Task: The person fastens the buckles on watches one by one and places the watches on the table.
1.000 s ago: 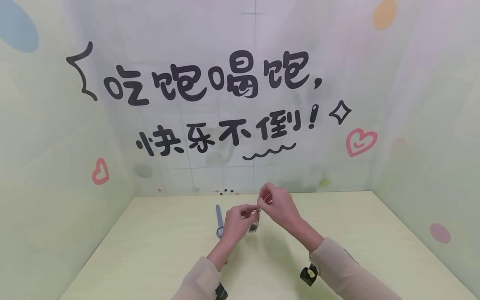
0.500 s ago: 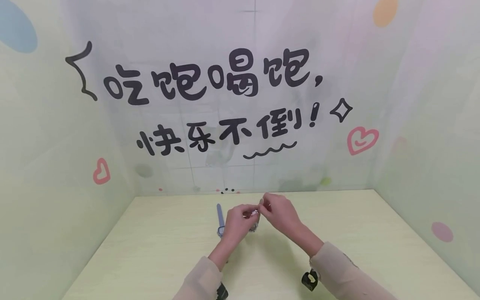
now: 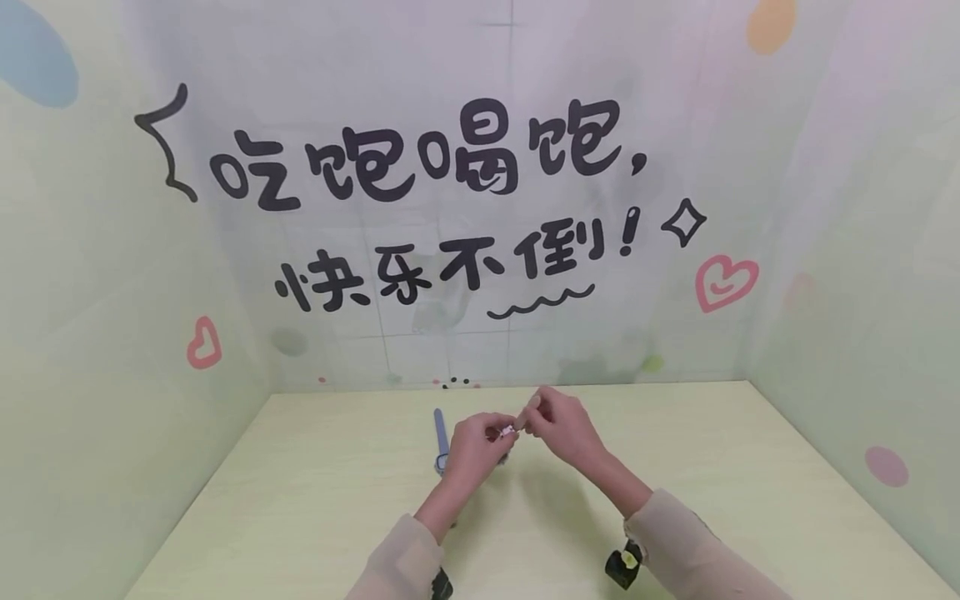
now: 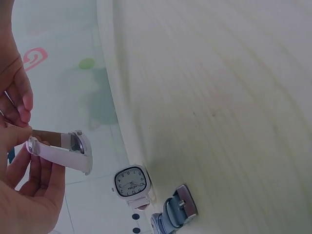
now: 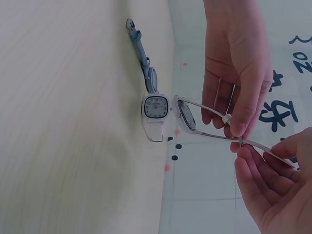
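Observation:
Both hands hold a white-strapped wristwatch (image 5: 187,115) up above the table, its strap bent into a loop. My left hand (image 3: 474,450) pinches the strap (image 4: 66,157) beside the buckle (image 5: 240,141), thumb against fingers. From the other side, my right hand (image 3: 564,429) pinches the strap's tail, which runs out past the buckle in the right wrist view. The held watch's dial faces away in the head view, mostly behind the left hand. A second white watch (image 5: 156,107) with a squarish face sits on the table below, close to a blue-grey watch (image 3: 440,442).
The pale wooden table (image 3: 300,500) ends at a printed back wall (image 3: 450,350) with black lettering. Side walls (image 3: 855,333) stand left and right. A dark wrist device (image 3: 624,565) hangs under the right sleeve.
My right hand has come down slightly, close to the left fingertips. The held watch has tilted, and less of it shows below the left hand. The blue-grey watch has not moved.

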A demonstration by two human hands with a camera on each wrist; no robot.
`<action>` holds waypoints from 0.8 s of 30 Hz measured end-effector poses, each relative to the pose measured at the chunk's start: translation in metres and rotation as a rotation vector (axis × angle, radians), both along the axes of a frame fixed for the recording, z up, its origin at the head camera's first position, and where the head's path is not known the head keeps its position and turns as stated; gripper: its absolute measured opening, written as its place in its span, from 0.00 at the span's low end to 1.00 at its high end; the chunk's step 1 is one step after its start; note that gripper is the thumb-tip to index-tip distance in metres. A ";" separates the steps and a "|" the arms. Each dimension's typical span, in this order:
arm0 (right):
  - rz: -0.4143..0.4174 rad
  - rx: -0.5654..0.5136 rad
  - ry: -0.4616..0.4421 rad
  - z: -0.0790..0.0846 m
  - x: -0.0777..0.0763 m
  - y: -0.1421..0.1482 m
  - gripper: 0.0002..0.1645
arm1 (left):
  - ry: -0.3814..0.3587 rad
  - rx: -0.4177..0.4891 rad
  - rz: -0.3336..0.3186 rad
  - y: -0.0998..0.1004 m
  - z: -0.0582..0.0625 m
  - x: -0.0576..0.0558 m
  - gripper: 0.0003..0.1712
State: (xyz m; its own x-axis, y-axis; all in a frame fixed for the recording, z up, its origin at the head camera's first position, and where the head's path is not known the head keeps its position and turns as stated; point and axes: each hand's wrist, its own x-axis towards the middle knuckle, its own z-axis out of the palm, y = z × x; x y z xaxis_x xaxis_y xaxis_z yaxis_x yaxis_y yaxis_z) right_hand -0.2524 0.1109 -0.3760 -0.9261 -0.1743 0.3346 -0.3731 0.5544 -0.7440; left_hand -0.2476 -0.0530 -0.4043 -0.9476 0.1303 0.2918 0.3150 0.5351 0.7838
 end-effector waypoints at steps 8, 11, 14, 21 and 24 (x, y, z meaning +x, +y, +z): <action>0.038 -0.154 -0.121 0.000 -0.001 0.003 0.08 | -0.076 0.090 -0.053 -0.004 -0.001 -0.001 0.13; 0.049 -0.186 -0.134 0.000 -0.001 0.004 0.08 | -0.136 0.181 -0.079 -0.006 -0.002 -0.003 0.14; 0.063 -0.205 -0.139 0.004 0.002 0.004 0.09 | -0.175 0.256 -0.092 -0.007 -0.003 -0.005 0.14; 0.089 -0.212 -0.154 0.000 -0.001 0.006 0.10 | -0.224 0.315 -0.071 -0.005 -0.007 -0.009 0.14; 0.093 -0.214 -0.162 -0.001 -0.003 0.007 0.09 | -0.235 0.318 -0.060 -0.005 -0.007 -0.008 0.14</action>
